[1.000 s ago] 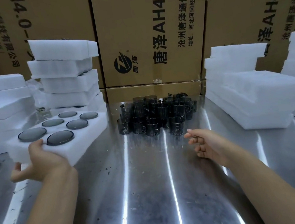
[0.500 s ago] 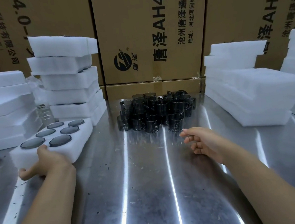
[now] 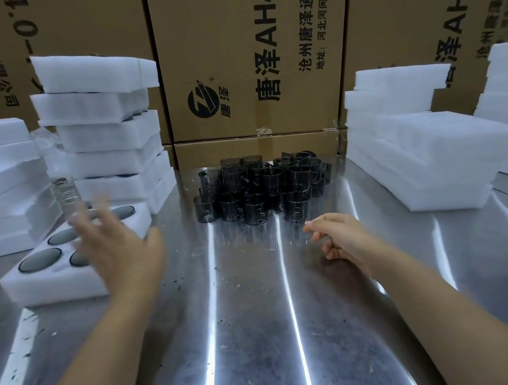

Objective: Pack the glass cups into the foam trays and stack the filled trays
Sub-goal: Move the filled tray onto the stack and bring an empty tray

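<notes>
Letting go of the filled tray (image 3: 45, 290), the left hand (image 3: 119, 253) lifts away, fingers spread and empty; the tray now sits on the table (image 3: 257, 336) just under it. The right hand (image 3: 343, 237), loosely curled, holds nothing, with the glass cups (image 3: 261, 188) just beyond its fingertips. A fresh tray likely follows.

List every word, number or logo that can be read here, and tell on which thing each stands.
"唐泽AH4.0", cut at the top: middle cardboard box.
"沧州唐泽通信科", then cut off: same box.
"地址:河北河间经济开", then cut off: same box.
"唐泽" beside a round logo: same box.
"有限公司": left cardboard box.
"泽AH4.0", partly hidden: right cardboard box; its small lines are blurred.
Marks on the glass cups: too small to read.
</notes>
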